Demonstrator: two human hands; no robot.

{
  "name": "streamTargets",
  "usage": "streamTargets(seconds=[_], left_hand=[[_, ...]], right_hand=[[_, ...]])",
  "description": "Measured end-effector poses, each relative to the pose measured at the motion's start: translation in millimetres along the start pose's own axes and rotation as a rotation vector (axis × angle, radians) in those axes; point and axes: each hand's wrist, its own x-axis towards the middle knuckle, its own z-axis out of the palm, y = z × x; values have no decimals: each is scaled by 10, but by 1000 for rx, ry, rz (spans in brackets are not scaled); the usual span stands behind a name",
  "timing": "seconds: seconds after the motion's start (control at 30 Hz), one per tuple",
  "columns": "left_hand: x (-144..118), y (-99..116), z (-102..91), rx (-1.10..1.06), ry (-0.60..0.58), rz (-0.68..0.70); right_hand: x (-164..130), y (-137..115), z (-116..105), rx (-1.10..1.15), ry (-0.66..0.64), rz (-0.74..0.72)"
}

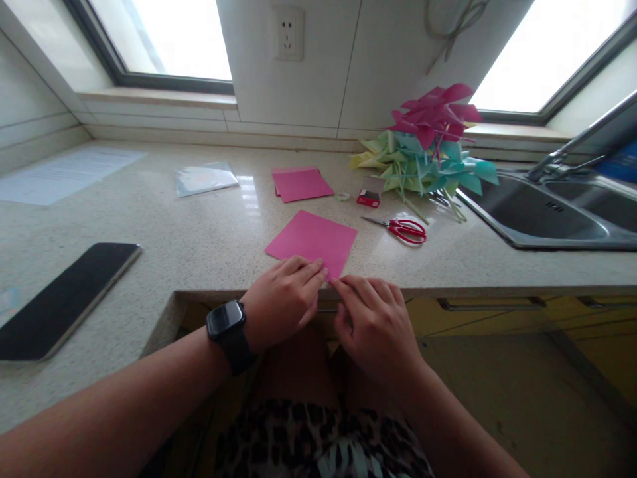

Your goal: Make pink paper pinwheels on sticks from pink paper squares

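Both hands at the counter's [199, 265] front edge, meeting on the near corner of a pink sheet [313, 240]. Left hand [283, 299], watch [226, 328] on the wrist, palm down with fingers nearly flat and pressed on that corner; right hand [375, 325] just beside it, fingers curled, tips pinching or pressing the same corner — cannot tell which. Neither hand closed into a fist.

Sheet lying flat, turned like a diamond, one corner toward the body and right at the front edge, the opposite corner pointing toward the back wall. Straight ahead of both hands, equally near to each, so no reach needed.

Bare room on the counter beyond and left of the sheet as far as a phone [64, 299] near the left front. Farther back, a stack of pink paper [301, 183]. To the right, well apart from the sheet, scissors [405, 230], a small red box [369, 192], and a heap of pinwheels [428, 149] beside the sink [537, 219].
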Motion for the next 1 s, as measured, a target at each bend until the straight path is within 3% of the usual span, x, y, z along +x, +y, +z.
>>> streamTargets(seconds=[1.0], left_hand=[[0,-49,57,-88,36,-33]], right_hand=[[-7,39,42,42,52,4]])
